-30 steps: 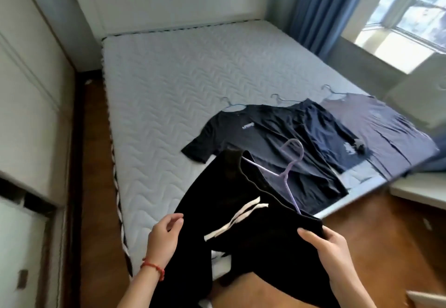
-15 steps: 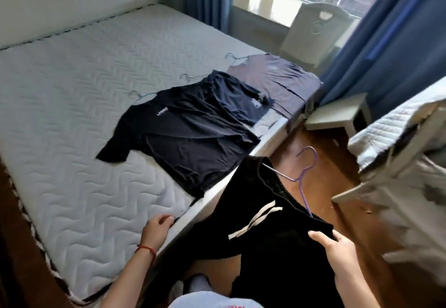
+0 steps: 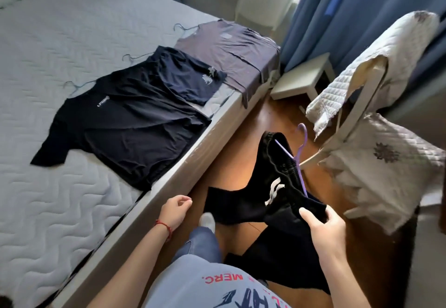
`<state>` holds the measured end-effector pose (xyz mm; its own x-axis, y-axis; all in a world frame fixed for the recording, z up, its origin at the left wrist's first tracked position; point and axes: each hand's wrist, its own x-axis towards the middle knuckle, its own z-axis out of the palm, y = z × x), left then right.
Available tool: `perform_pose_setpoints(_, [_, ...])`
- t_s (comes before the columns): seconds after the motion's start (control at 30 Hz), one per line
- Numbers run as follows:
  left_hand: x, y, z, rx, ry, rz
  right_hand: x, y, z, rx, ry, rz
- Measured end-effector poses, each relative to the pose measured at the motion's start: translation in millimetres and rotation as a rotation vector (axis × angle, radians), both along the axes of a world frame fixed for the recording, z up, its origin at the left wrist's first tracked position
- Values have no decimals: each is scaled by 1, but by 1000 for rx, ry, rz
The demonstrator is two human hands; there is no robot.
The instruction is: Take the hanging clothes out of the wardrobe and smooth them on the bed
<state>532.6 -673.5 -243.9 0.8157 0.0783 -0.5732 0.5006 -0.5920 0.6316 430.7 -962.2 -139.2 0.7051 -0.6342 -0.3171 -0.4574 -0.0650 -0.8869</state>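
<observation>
The right hand (image 3: 323, 225) pinches the waistband of a pair of black fabric trousers with white drawstrings (image 3: 272, 201), thumb over the top edge and fingers curled beneath, so the garment hangs from that one point with its legs trailing toward the wooden floor (image 3: 243, 119). A thin lilac plastic hanger (image 3: 300, 160) is threaded through the waistband and its hook pokes up past the cloth — holding by the band probably keeps hanger and trousers together while they are carried. The left hand (image 3: 175, 211) holds nothing; its fingers are loosely curled just beside the edge of the bed, likely free to catch a trouser leg or spread the cloth once it lands.

The trousers are over the floor beside the bed, not yet on it. On the white quilted mattress (image 3: 60, 211) three garments already lie flat in a row along the near edge, each on its wire hanger: a black short-sleeved T-shirt with a small white chest logo (image 3: 120, 124), a dark navy top with a pale print (image 3: 183, 76) partly overlapping it, and a grey-purple T-shirt (image 3: 231, 52) whose hem droops over the corner. The bare stretch of mattress nearest the person looks like the natural spot for the trousers. A quilted cream cover (image 3: 376, 49) drapes over a white frame to the right.
</observation>
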Motion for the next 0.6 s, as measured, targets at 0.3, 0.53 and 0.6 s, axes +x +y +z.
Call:
perform_pose_setpoints(0.3, [142,-58,-21,-1,17,-34,125,-84,20,-129,-140,-63])
perform_pose_setpoints(0.53, [290,-127,12,-33,-60,-79,251,-148,88,-204,-344,-163])
perform_pose_setpoints(0.6, [324,-146,19,-47,-80,-80,280,-169,103,-240,-385,-162])
